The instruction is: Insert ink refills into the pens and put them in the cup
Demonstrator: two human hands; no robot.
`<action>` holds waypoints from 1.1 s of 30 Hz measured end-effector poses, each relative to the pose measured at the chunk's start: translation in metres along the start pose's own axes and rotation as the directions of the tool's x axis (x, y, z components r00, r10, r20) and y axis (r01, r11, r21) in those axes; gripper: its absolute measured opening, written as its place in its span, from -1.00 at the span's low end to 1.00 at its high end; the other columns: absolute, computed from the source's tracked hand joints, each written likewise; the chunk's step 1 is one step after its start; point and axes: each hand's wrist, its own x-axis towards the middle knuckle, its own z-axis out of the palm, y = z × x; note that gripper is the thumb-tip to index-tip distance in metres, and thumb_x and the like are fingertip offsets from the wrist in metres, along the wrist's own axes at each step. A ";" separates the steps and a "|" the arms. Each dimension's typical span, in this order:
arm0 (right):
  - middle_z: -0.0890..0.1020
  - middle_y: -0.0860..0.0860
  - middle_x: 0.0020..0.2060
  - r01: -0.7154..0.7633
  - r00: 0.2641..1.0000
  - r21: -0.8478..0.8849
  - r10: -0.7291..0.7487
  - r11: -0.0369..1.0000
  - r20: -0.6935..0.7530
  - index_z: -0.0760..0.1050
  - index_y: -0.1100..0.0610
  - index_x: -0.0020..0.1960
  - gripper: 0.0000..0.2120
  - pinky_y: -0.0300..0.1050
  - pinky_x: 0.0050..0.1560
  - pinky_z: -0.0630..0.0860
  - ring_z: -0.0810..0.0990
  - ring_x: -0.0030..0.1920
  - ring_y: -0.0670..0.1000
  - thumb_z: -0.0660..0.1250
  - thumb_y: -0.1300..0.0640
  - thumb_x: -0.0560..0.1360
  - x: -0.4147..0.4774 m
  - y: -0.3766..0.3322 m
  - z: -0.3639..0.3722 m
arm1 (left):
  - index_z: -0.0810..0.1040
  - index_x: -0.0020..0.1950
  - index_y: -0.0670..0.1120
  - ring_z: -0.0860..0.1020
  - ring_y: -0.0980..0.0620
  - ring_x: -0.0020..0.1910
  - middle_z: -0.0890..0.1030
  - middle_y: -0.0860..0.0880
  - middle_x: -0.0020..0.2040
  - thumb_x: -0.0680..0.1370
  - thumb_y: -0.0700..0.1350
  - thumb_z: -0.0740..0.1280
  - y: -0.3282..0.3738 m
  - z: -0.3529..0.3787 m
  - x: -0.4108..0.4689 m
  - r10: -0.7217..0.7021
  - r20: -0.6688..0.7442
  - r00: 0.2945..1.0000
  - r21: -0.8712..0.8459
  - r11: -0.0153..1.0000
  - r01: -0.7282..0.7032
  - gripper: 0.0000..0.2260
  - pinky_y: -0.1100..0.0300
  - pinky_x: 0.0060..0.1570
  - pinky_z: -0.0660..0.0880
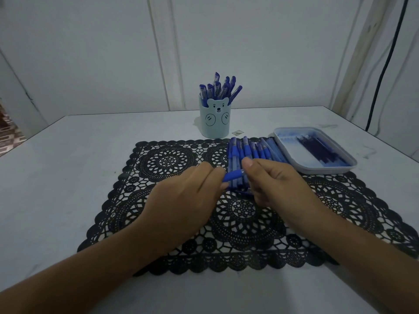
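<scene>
- The white table (68,168) carries everything; its bare left side lies well to the left of the grip.
- A black lace placemat (158,164) is spread under both hands and reaches out to either side of the grip.
- The left hand (181,200) comes in from the lower left, back up, with its fingers curled and its fingertips pinching the left end of a blue pen (233,175).
- That pen lies nearly level between the two hands, just above the mat. Only a short blue stretch shows between the fingertips, and I cannot tell which part of the pen it is.
- A pale blue bear-face cup (215,121) stands upright on the table beyond the grip, just off the mat's far edge. A bunch of capped blue pens (221,89) stands in it, leaning a little to the right.
- A small scrap (237,132) lies on the table just right of the cup's foot.
- The right hand (278,184) closes on the pen's right end, thumb on top and fingers curled beneath.
- A row of blue pens (251,150) lies side by side on the mat, directly behind the grip and passing under it.
- A shallow, ink-stained white tray (317,171) sits to the right of and beyond the grip, touching that row. Dark ink refills (322,150) lie in it.
- A black cable (385,64) hangs down the wall far to the right.
</scene>
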 end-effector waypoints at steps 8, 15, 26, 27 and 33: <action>0.38 -0.12 -0.51 0.218 0.973 -0.261 -0.188 0.940 0.134 0.37 -0.06 -0.40 -0.72 -0.37 -0.39 0.28 0.34 -0.46 -0.16 0.12 -0.10 0.45 0.002 -0.002 -0.013 | 0.50 -0.18 -0.01 0.33 0.21 -0.53 0.34 0.16 -0.49 0.54 0.10 0.06 -0.009 0.004 0.003 -0.101 0.285 0.953 -0.680 0.680 0.275 -0.69 0.44 -0.49 0.23; 0.56 -0.06 -0.38 0.132 0.990 -0.391 -0.101 0.911 0.099 0.47 -0.10 -0.28 -0.67 -0.20 -0.27 0.45 0.51 -0.35 -0.07 0.08 -0.29 0.34 0.005 0.001 -0.016 | 0.51 -0.03 -0.01 0.35 0.22 -0.39 0.37 0.21 -0.35 0.57 0.11 -0.01 -0.018 0.014 -0.006 -0.083 0.233 0.969 -0.356 0.920 0.164 -0.65 0.37 -0.44 0.30; 0.49 -0.10 -0.51 0.023 0.993 -0.457 0.031 0.889 0.110 0.44 -0.01 -0.33 -0.63 -0.16 -0.29 0.45 0.45 -0.45 -0.12 0.06 -0.21 0.45 0.006 -0.001 -0.018 | 0.52 -0.02 -0.01 0.36 0.22 -0.42 0.36 0.21 -0.29 0.57 0.04 0.04 -0.014 0.012 -0.009 -0.088 0.196 0.977 -0.272 0.952 0.140 -0.72 0.43 -0.53 0.21; 0.48 -0.12 -0.54 0.019 0.991 -0.464 0.043 0.886 0.124 0.45 0.00 -0.34 -0.64 -0.19 -0.33 0.44 0.44 -0.48 -0.13 0.09 -0.17 0.48 0.006 -0.002 -0.018 | 0.52 -0.04 -0.02 0.39 0.21 -0.45 0.41 0.19 -0.30 0.57 0.04 0.04 -0.013 0.013 -0.009 -0.076 0.195 0.978 -0.263 0.956 0.127 -0.71 0.37 -0.58 0.27; 0.54 -0.11 -0.46 -0.002 0.990 -0.378 0.056 0.926 0.131 0.48 0.01 -0.23 -0.73 -0.36 -0.38 0.44 0.49 -0.46 -0.20 0.20 -0.18 0.40 0.007 -0.002 -0.019 | 0.53 -0.05 -0.02 0.43 0.16 -0.48 0.46 0.12 -0.31 0.58 0.05 0.02 -0.014 0.015 -0.010 -0.067 0.192 0.979 -0.268 0.956 0.118 -0.69 0.29 -0.62 0.32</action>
